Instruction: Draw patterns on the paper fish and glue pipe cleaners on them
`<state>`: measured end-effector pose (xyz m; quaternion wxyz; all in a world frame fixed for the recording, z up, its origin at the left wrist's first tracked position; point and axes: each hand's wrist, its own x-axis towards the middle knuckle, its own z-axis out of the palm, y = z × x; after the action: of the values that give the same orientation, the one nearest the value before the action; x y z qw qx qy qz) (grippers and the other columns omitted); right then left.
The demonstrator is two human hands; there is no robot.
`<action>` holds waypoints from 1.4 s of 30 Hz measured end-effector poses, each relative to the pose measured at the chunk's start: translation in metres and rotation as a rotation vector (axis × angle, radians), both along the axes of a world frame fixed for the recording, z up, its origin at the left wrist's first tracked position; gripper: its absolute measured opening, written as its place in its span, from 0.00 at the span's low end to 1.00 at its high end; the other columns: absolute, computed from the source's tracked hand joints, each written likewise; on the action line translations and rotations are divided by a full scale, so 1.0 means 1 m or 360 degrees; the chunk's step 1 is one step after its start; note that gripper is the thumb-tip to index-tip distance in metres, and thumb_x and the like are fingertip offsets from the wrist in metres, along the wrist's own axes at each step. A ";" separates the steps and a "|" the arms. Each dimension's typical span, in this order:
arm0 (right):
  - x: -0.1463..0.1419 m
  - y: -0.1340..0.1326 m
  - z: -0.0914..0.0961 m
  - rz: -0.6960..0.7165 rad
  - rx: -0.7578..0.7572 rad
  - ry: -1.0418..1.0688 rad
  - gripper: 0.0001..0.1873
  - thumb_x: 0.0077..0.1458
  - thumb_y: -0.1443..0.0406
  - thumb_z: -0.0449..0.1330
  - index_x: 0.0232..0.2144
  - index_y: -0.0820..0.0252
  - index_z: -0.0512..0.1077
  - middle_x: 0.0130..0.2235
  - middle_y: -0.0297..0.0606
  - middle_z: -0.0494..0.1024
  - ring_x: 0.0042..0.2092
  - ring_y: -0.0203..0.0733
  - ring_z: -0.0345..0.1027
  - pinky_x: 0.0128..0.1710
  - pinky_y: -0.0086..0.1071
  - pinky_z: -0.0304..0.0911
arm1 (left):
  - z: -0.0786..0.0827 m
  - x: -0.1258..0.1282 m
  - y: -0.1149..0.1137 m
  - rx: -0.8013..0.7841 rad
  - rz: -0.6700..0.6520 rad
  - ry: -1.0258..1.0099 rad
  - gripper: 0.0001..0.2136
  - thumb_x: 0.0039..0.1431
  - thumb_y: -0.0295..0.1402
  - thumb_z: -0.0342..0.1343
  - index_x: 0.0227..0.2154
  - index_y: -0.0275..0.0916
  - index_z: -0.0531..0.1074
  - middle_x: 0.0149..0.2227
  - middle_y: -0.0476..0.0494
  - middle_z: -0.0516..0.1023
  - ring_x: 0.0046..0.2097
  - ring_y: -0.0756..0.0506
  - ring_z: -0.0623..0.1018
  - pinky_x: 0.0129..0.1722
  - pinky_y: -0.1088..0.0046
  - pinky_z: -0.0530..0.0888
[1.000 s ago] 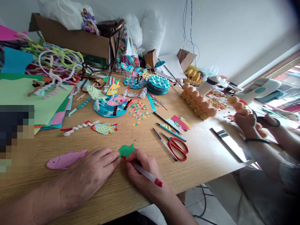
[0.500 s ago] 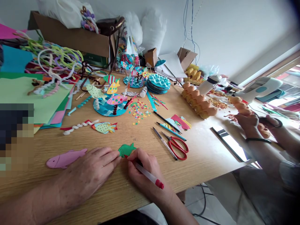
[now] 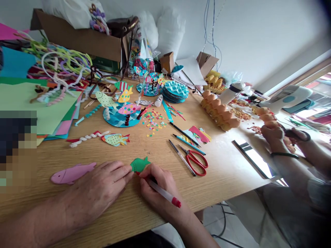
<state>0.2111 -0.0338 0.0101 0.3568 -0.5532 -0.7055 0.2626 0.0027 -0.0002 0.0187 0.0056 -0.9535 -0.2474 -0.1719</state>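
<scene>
A small green paper fish lies on the wooden table between my hands. My left hand rests palm down, its fingertips together and pressing the fish's left end to the table. In my right hand is a red gel pen, gripped between thumb and fingers, with its tip at the fish's lower edge. The tip itself is partly hidden by the fingers. A pink paper fish with a drawn eye lies just left of my left hand.
Red-handled scissors and several pens lie to the right. Behind are a decorated paper fish, a blue wavy base with fish, confetti and coloured sheets. At far right another person's hands work on an egg carton near a phone.
My right hand and the pen have shifted very slightly along the fish's lower edge. My left hand stays on the fish, and the view has moved a little.
</scene>
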 end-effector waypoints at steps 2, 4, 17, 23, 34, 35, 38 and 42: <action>0.000 0.000 0.000 -0.0004 0.0013 -0.0005 0.05 0.50 0.69 0.56 0.28 0.54 0.69 0.25 0.31 0.78 0.24 0.36 0.69 0.28 0.26 0.62 | -0.001 0.000 0.000 0.0016 -0.0003 0.0007 0.17 0.65 0.18 0.45 0.45 0.36 0.78 0.45 0.42 0.82 0.47 0.42 0.78 0.48 0.66 0.76; -0.001 0.000 -0.001 -0.0013 0.0029 0.0002 0.05 0.50 0.69 0.56 0.28 0.54 0.70 0.25 0.31 0.78 0.24 0.36 0.69 0.28 0.26 0.62 | -0.001 0.001 0.000 0.0047 -0.0001 0.0004 0.18 0.66 0.18 0.43 0.44 0.36 0.78 0.44 0.43 0.82 0.46 0.43 0.78 0.47 0.67 0.77; -0.002 0.001 0.001 -0.0025 0.0013 0.0022 0.05 0.49 0.69 0.55 0.27 0.54 0.69 0.24 0.31 0.77 0.23 0.35 0.67 0.26 0.26 0.59 | 0.004 0.002 0.000 0.0119 -0.0031 -0.0023 0.21 0.65 0.16 0.38 0.42 0.34 0.78 0.41 0.41 0.82 0.43 0.43 0.80 0.44 0.66 0.78; -0.002 0.001 0.001 -0.0016 0.0039 0.0054 0.05 0.50 0.69 0.54 0.27 0.55 0.70 0.23 0.30 0.76 0.22 0.34 0.66 0.25 0.26 0.58 | 0.002 0.002 0.000 0.0124 -0.0009 -0.0006 0.20 0.65 0.16 0.40 0.43 0.34 0.78 0.41 0.41 0.82 0.44 0.43 0.79 0.45 0.67 0.77; -0.002 0.002 0.002 -0.0035 0.0057 0.0084 0.05 0.50 0.70 0.54 0.27 0.55 0.69 0.22 0.28 0.74 0.21 0.33 0.63 0.24 0.24 0.58 | 0.001 0.001 0.000 0.0075 -0.0014 0.0020 0.19 0.65 0.17 0.42 0.44 0.35 0.78 0.43 0.43 0.82 0.45 0.43 0.79 0.46 0.67 0.77; -0.002 0.002 0.002 -0.0031 0.0069 0.0082 0.06 0.50 0.70 0.54 0.27 0.55 0.69 0.22 0.28 0.74 0.21 0.33 0.63 0.24 0.24 0.57 | 0.001 0.001 0.000 0.0092 -0.0024 0.0005 0.19 0.65 0.17 0.42 0.44 0.34 0.78 0.43 0.42 0.82 0.45 0.43 0.78 0.46 0.67 0.77; -0.001 0.002 0.002 -0.0021 0.0101 0.0070 0.06 0.50 0.70 0.54 0.27 0.55 0.69 0.21 0.28 0.73 0.20 0.32 0.63 0.23 0.24 0.56 | 0.002 0.001 0.000 0.0094 -0.0030 -0.0014 0.18 0.65 0.17 0.42 0.44 0.34 0.77 0.42 0.41 0.82 0.44 0.42 0.78 0.45 0.66 0.76; -0.001 0.002 0.002 -0.0026 0.0151 0.0069 0.06 0.50 0.71 0.54 0.26 0.55 0.69 0.21 0.27 0.73 0.20 0.32 0.63 0.23 0.24 0.56 | 0.002 0.001 0.000 0.0091 -0.0025 -0.0035 0.18 0.65 0.17 0.42 0.43 0.33 0.77 0.40 0.41 0.81 0.42 0.43 0.78 0.44 0.66 0.74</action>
<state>0.2098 -0.0321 0.0120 0.3999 -0.5355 -0.7048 0.2379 0.0034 -0.0003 0.0204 0.0288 -0.9529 -0.2351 -0.1894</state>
